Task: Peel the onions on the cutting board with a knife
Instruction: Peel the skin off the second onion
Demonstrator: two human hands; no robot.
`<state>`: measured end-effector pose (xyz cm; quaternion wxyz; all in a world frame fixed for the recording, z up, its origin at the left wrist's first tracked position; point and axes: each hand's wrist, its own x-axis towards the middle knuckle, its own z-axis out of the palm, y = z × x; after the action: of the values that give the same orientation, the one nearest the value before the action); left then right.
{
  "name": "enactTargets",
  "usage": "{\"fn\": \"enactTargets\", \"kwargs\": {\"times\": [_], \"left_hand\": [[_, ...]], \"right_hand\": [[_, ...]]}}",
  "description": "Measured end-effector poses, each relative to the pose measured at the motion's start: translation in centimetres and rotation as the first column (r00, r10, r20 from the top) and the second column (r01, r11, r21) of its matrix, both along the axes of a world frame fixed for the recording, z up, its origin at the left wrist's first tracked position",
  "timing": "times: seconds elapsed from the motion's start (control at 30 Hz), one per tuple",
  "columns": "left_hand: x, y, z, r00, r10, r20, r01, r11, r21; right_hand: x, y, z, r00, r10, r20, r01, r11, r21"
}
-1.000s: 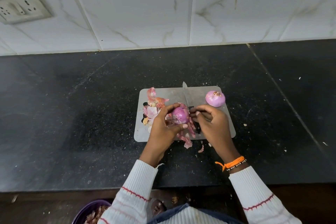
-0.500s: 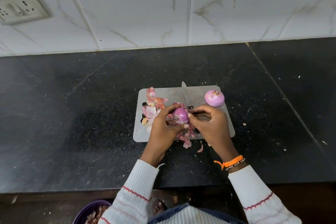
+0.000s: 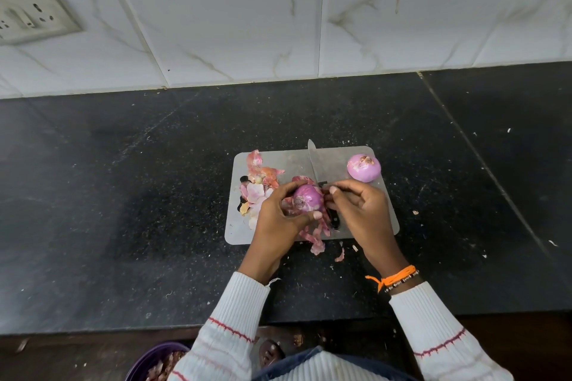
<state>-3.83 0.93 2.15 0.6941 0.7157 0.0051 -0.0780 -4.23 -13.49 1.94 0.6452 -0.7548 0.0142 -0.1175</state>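
- Two hands meet over the middle of the cutting board (image 3: 278,161), and the job looks partly done: one onion in hand, one already bare.
- Far left on the board, a heap of peels (image 3: 258,187) sits pushed aside, likely to keep the working spot free.
- Next, the left hand (image 3: 278,219) cups the onion (image 3: 306,198), fingers curled over the top and thumb under, holding it just above the board so it can be turned.
- Between the hands, more skin hangs from the onion and spills over the board's near edge.
- Behind them, the knife (image 3: 313,161) lies flat on the board, blade pointing away, handle hidden under the hands; nobody grips it now.
- Then the right hand (image 3: 360,210), fingertips pressed together, pinches a strip of skin at the onion's side, seemingly to pull it off.
- Far right, a peeled onion (image 3: 363,167) rests at the board's back corner, well apart from the mess.
- Under it all, a dark speckled counter (image 3: 123,195) flecked with scraps; behind, a white marble-look tiled wall (image 3: 247,25) with a switch plate (image 3: 31,18) at left.
- Bottom edge: a purple bowl (image 3: 148,362) holding scraps.
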Motion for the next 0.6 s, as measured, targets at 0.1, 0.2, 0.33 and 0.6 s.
{"fn": "enactTargets", "kwargs": {"times": [0.1, 0.2, 0.33, 0.6], "left_hand": [[0.0, -0.1, 0.0, 1.000, 0.004, -0.007, -0.004, 1.000, 0.001], [0.0, -0.3, 0.0, 1.000, 0.001, -0.001, -0.001, 1.000, 0.013], [-0.1, -0.4, 0.3, 1.000, -0.020, -0.003, 0.020, 1.000, 0.004], [-0.2, -0.3, 0.4, 0.999, -0.031, 0.025, 0.033, 0.998, -0.055]], "right_hand": [[0.1, -0.1, 0.0, 0.999, 0.022, 0.030, -0.018, 0.994, -0.111], [0.3, -0.1, -0.2, 0.996, -0.014, 0.091, 0.033, 0.976, -0.215], [0.4, 0.0, -0.4, 0.994, -0.033, 0.104, 0.062, 0.955, -0.290], [0.6, -0.6, -1.9, 0.996, -0.083, 0.021, 0.083, 0.887, -0.454]]}}
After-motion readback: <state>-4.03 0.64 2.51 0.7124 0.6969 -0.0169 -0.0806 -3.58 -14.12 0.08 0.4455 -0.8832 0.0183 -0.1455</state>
